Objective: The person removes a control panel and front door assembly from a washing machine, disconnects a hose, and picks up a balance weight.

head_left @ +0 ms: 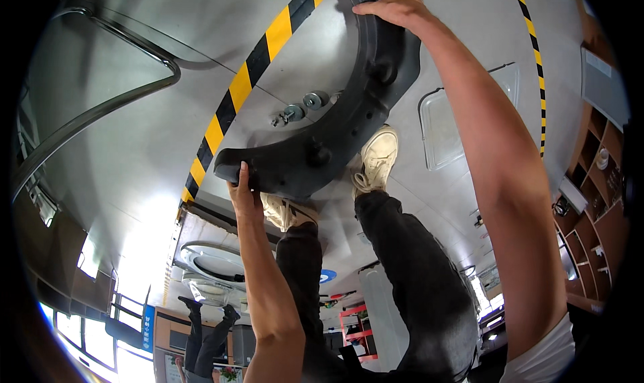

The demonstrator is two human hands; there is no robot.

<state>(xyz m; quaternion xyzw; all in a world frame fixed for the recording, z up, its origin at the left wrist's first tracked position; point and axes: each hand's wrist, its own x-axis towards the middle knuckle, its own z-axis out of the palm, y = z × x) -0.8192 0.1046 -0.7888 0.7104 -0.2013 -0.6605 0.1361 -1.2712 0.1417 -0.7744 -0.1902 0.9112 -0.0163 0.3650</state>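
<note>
A large black curved block [335, 131], shaped like a washing machine counterweight, spans between my hands above the floor, with recesses and small holes along it. My left hand [245, 194] grips its lower left end, thumb lying on the upper face and the other fingers mostly hidden underneath. At the far end my right hand [396, 6] is closed round the block, thumb toward the inner curve. Inside that curve, on the floor, lie several round metal pieces [293, 113] with bolts. My cream shoes [379, 151] show beside the block's outer edge.
Yellow and black tape [240, 88] runs along the floor to the left, near a chrome tube frame [134, 44]. A clear rimmed panel [439, 138] lies right of my feet. Brown shelves [597, 195] stand far right. A round appliance door [211, 261] and another person's legs [208, 343] appear lower left.
</note>
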